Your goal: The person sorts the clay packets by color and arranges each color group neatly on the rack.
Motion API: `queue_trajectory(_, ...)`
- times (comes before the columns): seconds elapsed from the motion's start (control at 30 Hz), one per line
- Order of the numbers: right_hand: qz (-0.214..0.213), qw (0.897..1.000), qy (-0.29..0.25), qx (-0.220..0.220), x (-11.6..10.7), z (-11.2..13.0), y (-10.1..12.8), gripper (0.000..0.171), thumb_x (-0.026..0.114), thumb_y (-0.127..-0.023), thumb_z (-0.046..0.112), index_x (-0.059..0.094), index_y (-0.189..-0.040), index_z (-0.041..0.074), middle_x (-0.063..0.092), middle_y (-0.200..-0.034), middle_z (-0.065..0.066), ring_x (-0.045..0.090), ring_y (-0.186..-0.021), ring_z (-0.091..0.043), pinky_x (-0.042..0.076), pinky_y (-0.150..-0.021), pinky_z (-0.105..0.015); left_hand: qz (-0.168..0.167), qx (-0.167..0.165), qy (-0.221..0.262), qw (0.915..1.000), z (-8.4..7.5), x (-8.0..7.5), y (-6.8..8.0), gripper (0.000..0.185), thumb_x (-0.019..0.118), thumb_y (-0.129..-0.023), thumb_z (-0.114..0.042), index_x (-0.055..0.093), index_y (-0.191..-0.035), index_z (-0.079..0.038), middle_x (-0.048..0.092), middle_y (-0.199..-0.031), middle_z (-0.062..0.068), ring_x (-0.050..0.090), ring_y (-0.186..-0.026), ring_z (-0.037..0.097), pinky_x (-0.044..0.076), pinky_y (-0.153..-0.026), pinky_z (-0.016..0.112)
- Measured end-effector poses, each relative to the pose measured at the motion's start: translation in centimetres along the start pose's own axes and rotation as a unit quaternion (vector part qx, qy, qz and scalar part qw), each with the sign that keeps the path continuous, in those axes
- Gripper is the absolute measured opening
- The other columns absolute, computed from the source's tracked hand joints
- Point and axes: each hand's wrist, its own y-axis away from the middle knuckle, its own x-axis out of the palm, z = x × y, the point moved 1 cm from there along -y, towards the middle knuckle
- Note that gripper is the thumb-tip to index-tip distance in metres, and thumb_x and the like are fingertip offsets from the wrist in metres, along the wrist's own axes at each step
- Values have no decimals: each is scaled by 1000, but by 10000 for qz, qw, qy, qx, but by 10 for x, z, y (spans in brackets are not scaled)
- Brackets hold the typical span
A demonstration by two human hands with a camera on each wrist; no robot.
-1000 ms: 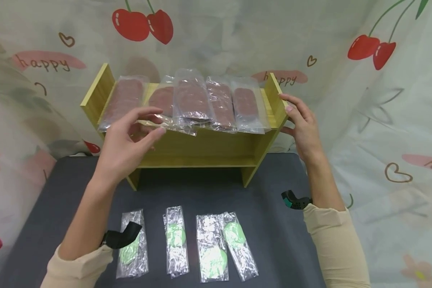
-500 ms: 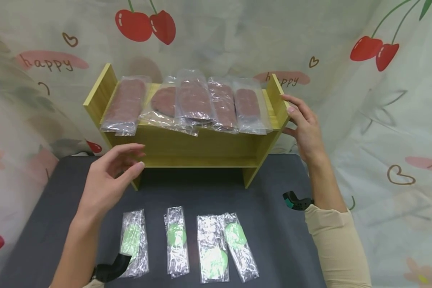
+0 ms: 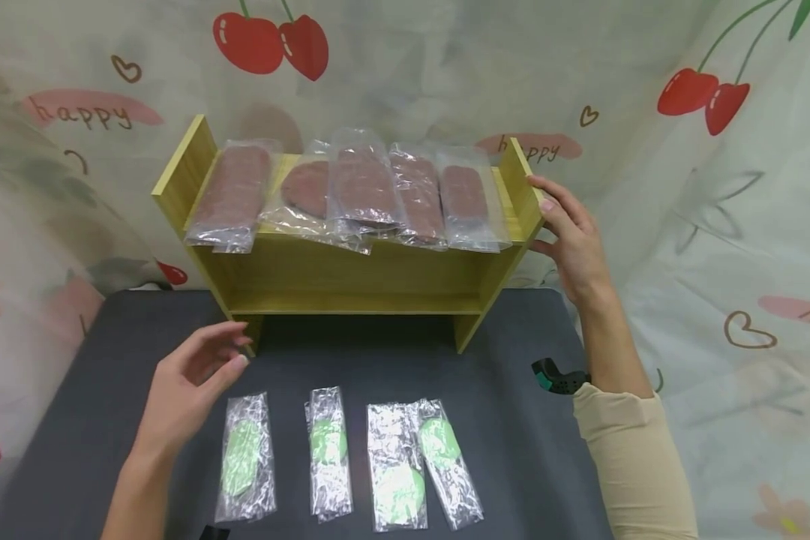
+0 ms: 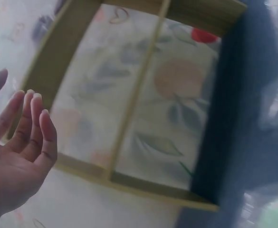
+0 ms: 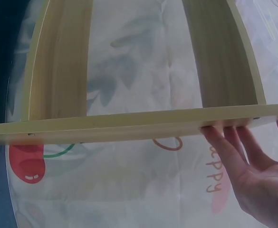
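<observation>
My left hand (image 3: 186, 382) hovers over the dark table near the wooden shelf's left leg, its fingers loosely bent and nothing in them. The left wrist view shows the same hand beside the shelf frame. My right hand (image 3: 576, 247) rests its fingertips against the outer side of the shelf's right panel (image 5: 153, 126). On the top board of the shelf (image 3: 351, 274), clear plastic bags with flat reddish-brown slabs lie in a row: a long one (image 3: 235, 187) at the left, several overlapping ones (image 3: 362, 184) in the middle, and another (image 3: 463, 193) at the right.
Several clear crinkly packets with green patches lie on the table (image 3: 513, 427) before the shelf: one at the left (image 3: 246, 457), one in the middle (image 3: 329, 450), and two touching at the right (image 3: 398, 465). A cherry-patterned cloth (image 3: 405, 67) hangs behind.
My left hand has drawn away from the bags on the top board, down and to the left, uncovering the leftmost bag. My right hand stays at the shelf's right panel.
</observation>
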Motion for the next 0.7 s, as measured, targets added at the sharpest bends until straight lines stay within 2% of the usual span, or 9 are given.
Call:
queue_trajectory(0.17, 124, 9999, -98, 7, -2, -1, -1, 37, 55, -103, 23, 58, -138, 14, 47, -136, -10, 54, -105, -24, 55, -78, -34, -135, -445, 41, 9989, 22, -4, 23, 41, 65, -90, 11, 57, -129, 6, 66, -108, 0, 62, -93, 10, 50, -76, 15)
queue_trajectory(0.43, 191, 9996, -196, 39, -5, -1, -3, 37, 55, -103, 21, 58, -139, 13, 45, -139, -10, 54, -106, -24, 55, -79, -34, -640, -1174, 178, 9909, 46, -11, 52, 44, 67, -89, 11, 56, -131, 8, 68, -108, -1, 62, -91, 8, 50, -75, 15)
queue_trajectory(0.53, 202, 9997, -156, 54, -5, 0, -3, 38, 55, -103, 22, 57, -140, 13, 45, -141, -11, 54, -107, -25, 55, -79, -34, -738, -1647, 194, 9834, 58, -14, 65, 46, 69, -89, 6, 56, -133, 4, 67, -111, -6, 64, -90, 6, 51, -74, 15)
queue_trajectory(0.7, 214, 9998, -8, 55, -4, -1, -2, 39, 55, -103, 24, 56, -141, 13, 45, -141, -11, 54, -108, -26, 55, -80, -34, -846, -2517, -30, 9641, 75, -18, 85, 50, 74, -91, -11, 56, -137, -7, 63, -117, -15, 67, -90, 7, 55, -73, 21)
